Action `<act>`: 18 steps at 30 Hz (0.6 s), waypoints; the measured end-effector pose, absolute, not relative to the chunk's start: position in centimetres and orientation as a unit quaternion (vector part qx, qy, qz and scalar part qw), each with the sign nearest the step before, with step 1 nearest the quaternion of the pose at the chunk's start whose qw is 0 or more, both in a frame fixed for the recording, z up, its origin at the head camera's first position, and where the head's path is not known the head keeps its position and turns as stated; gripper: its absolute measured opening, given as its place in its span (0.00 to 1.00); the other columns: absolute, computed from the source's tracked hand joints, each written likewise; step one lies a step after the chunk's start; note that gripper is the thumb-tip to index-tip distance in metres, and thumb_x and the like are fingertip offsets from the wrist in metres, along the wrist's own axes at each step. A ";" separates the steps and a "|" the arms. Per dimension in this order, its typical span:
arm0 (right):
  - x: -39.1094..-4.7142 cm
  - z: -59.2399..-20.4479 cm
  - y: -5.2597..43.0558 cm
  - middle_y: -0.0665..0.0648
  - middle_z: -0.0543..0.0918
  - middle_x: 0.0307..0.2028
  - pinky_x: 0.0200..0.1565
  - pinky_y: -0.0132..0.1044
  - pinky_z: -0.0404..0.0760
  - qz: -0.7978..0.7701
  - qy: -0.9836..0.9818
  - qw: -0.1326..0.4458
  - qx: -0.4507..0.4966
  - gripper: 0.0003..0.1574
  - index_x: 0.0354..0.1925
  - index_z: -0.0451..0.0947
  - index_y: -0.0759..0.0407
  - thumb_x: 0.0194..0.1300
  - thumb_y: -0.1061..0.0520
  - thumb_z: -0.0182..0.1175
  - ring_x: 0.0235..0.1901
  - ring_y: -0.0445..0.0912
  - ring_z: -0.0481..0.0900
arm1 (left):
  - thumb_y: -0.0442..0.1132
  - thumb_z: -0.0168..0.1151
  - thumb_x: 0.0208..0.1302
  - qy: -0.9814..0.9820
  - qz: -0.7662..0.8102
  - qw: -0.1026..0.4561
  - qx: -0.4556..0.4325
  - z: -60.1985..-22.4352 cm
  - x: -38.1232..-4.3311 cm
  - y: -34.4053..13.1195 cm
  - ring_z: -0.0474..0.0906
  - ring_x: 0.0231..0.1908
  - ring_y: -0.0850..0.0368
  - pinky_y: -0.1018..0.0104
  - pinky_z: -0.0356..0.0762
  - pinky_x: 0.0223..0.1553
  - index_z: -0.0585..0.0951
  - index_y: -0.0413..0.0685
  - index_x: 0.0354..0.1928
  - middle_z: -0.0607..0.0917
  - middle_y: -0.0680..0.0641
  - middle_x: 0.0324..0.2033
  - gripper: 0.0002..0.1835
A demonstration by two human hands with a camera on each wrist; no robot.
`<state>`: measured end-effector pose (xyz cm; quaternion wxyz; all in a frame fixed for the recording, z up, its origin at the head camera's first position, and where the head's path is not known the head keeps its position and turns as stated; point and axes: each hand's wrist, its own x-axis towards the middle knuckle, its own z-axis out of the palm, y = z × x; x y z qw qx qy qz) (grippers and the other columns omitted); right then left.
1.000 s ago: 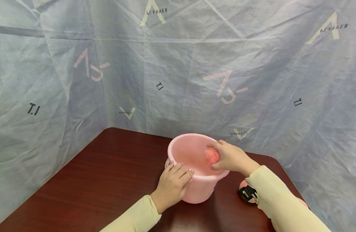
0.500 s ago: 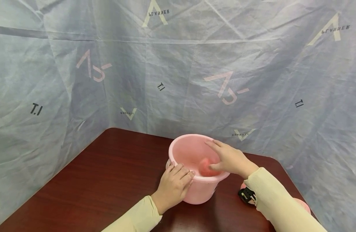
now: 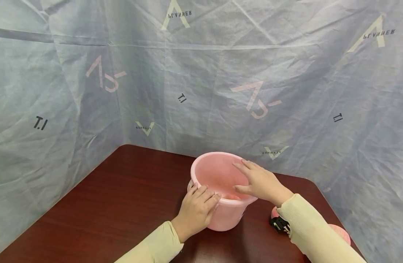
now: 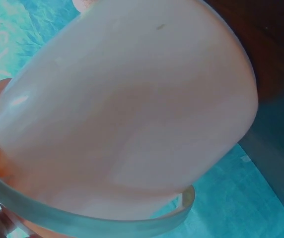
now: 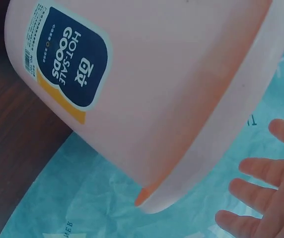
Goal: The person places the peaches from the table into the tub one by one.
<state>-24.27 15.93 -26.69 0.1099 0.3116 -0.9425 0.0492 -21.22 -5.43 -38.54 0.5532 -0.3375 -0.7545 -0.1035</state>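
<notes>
A pink plastic bucket (image 3: 221,215) stands upright on the table. My left hand (image 3: 196,208) holds its near left rim, fingers laid over the edge. In the left wrist view the bucket's smooth wall (image 4: 132,109) fills most of the picture. Low inside the bucket, a sliver of a coral-pink ball (image 3: 231,197) shows above the near rim; the rest is hidden. My right hand (image 3: 262,182) hovers over the right rim with fingers spread, holding nothing. In the right wrist view its fingertips (image 5: 253,171) are apart from the bucket's rim (image 5: 221,134).
A dark red-brown wooden table (image 3: 122,204) lies under the bucket, with grey-blue printed cloth (image 3: 201,91) hung behind it. Right of the bucket, a black object (image 3: 279,224) and a pink thing (image 3: 274,212) show beside my sleeve. Another pink item (image 3: 341,233) is partly hidden by that sleeve.
My right hand let go of the coral-pink ball, which dropped into the bucket and now lies low behind the near rim. The left hand has stayed on the rim.
</notes>
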 end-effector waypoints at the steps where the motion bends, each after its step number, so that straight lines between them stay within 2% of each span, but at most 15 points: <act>1: -24.2 -26.7 16.0 0.72 0.68 0.62 0.52 0.60 0.72 0.049 -0.942 0.109 0.312 0.44 0.66 0.67 0.60 0.54 0.45 0.68 0.60 0.65 0.68 | 0.45 0.42 0.72 -0.755 -0.103 0.552 -0.338 -38.5 -21.2 -5.4 0.77 0.40 0.54 0.53 0.74 0.45 0.84 0.53 0.37 0.81 0.55 0.33 0.18; 8: -24.1 -26.9 16.3 0.71 0.70 0.61 0.55 0.60 0.70 0.043 -0.942 0.117 0.311 0.42 0.64 0.70 0.60 0.54 0.45 0.68 0.60 0.66 0.68 | 0.45 0.44 0.70 -0.753 -0.104 0.553 -0.339 -38.4 -21.1 -5.4 0.76 0.39 0.55 0.53 0.74 0.44 0.84 0.53 0.38 0.81 0.55 0.33 0.16; 18: -23.9 -26.7 16.6 0.71 0.71 0.60 0.55 0.59 0.69 0.038 -0.938 0.126 0.321 0.40 0.62 0.71 0.60 0.55 0.46 0.68 0.59 0.66 0.69 | 0.45 0.40 0.74 -0.754 -0.113 0.551 -0.339 -38.2 -21.1 -5.5 0.77 0.39 0.54 0.52 0.75 0.43 0.83 0.52 0.36 0.81 0.53 0.32 0.20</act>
